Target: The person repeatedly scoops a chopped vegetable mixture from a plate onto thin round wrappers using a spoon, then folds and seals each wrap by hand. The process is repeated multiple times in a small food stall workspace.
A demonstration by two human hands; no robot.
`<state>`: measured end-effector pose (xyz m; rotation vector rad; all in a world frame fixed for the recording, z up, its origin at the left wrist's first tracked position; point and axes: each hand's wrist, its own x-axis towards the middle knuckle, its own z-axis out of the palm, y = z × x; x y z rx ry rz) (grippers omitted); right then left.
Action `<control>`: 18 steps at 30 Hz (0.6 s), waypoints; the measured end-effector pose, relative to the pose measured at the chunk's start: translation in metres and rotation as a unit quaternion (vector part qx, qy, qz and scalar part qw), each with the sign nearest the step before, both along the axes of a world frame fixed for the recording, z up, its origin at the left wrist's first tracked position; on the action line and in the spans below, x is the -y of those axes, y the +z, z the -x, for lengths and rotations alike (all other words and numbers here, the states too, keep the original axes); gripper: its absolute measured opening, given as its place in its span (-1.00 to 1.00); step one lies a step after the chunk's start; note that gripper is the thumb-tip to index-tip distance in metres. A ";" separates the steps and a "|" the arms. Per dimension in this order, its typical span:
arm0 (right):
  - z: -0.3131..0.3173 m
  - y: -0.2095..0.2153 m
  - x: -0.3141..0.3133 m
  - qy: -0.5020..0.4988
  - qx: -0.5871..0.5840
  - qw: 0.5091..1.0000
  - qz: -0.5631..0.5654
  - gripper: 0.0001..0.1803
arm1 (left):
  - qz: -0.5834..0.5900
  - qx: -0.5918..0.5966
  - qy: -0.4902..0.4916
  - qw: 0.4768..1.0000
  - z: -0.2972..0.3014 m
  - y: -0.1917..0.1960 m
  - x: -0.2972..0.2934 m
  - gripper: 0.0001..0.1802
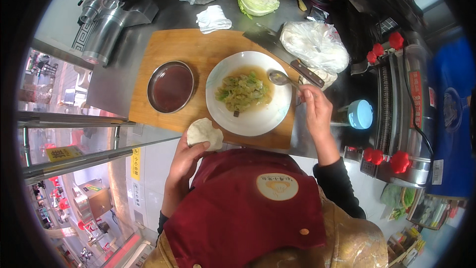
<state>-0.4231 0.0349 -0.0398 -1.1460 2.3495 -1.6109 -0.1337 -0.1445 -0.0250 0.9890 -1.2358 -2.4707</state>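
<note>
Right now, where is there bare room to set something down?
The cutting board is bare between the metal bowl and the white cloth; the counter is bare between the board's left edge and the steel machine. The crowded part is around the board's right edge: plate, spoon, right hand, knife, plastic bag.

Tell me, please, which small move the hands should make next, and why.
Perhaps move the spoon left to scoop some chopped food: the right hand holds it over the plate, beside the food, while the left hand holds a round piece of dough whose visible side looks bare.
</note>
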 end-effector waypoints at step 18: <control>-0.001 -0.024 0.019 0.017 0.117 0.993 0.001 -0.79 | 0.005 0.015 0.011 1.000 -0.009 -0.001 -0.002 -0.29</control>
